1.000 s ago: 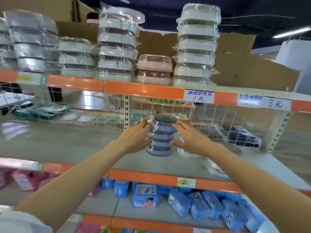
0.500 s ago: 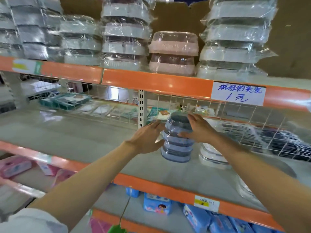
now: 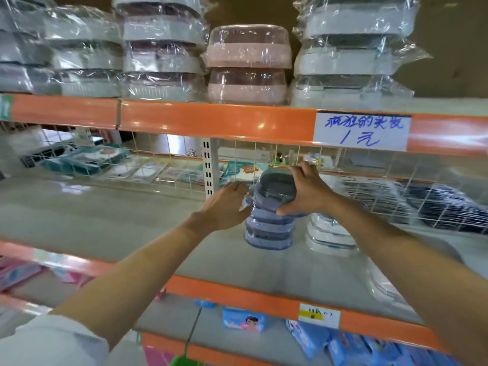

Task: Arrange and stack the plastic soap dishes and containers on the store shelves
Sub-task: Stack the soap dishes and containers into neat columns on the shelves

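Head view: I see a stack of blue-grey plastic soap dishes in clear wrap (image 3: 269,223) standing on the grey middle shelf (image 3: 105,220), roughly centre, in front of the white wire mesh back panel (image 3: 369,165). The top dish of the stack sits tilted and shifted toward the right relative to the ones under it.

My left hand (image 3: 224,204) is against the stack's left side, fingers fairly straight and flat on the wrap, upper part of the stack. Pressing, not wrapped round it.

My right hand (image 3: 307,191) grips the top dish: thumb curled under its front right edge, fingers over the far rim. So the right hand is clamped on the top of the stack.

Just right of the stack, a clear-wrapped white dish (image 3: 331,233) lies on the same shelf, close beside but I can't tell if touching. Further right, dark wrapped items (image 3: 435,204) lie behind the mesh; blurred.

Upper shelf, behind the orange shelf edge (image 3: 211,122): stacks of wrapped white-grey dishes (image 3: 351,59) on the right, more white-grey stacks (image 3: 158,48) on the left, and between them two pink wrapped dishes (image 3: 248,64) one on the other. A handwritten white price label (image 3: 361,132) is stuck on the orange edge right of centre.

Lower shelf: blue packets (image 3: 343,342) at right, a pink packet (image 3: 15,273) at left, blurred. A small yellow-white tag (image 3: 319,315) is on the middle shelf's front edge.
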`<state>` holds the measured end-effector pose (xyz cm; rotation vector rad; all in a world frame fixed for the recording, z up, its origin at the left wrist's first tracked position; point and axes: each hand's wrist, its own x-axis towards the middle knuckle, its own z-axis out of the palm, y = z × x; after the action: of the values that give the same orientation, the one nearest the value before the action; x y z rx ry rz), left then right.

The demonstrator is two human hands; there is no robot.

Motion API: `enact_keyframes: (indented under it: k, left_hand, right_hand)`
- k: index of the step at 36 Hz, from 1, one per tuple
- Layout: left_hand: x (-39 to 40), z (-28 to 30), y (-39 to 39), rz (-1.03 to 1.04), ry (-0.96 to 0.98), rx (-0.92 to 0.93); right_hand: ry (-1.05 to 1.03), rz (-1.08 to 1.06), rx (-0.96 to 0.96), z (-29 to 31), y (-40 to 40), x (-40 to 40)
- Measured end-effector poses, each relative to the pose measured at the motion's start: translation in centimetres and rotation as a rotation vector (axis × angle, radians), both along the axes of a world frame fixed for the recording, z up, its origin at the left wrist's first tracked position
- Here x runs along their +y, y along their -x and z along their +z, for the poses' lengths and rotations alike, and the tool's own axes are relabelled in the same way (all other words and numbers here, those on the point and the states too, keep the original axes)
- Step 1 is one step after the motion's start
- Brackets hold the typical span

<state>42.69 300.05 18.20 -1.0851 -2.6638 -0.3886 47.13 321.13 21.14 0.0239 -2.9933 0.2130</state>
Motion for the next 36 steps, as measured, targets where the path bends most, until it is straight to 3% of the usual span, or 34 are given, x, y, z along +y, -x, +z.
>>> enact_keyframes:
  k: [5,12,19,31,36]
  left_hand:
    - [2.0,-0.2,0.8,-0.004,0.054,-0.109]
    - [5.6,0.2,2.3,-0.014,0.270,-0.249]
    - [7.5,-0.3,4.0,0.058,0.400,-0.241]
    - [6.8,-1.0,2.5,0.085,0.214,0.065]
    - [6.2,0.3,-0.1,0.072,0.135,0.019]
  right_hand:
    - [-0.024,-0.036,0.039,-0.3,-3.5,1.8]
    - [-0.071,-0.122,0.005,-1.4,-7.6,4.2]
    - [-0.077,-0.179,0.018,-2.5,-9.6,5.5]
    - [-0.025,-0.219,0.058,-2.3,-11.6,4.5]
    - [0.021,-0.250,0.057,-1.3,-13.1,3.6]
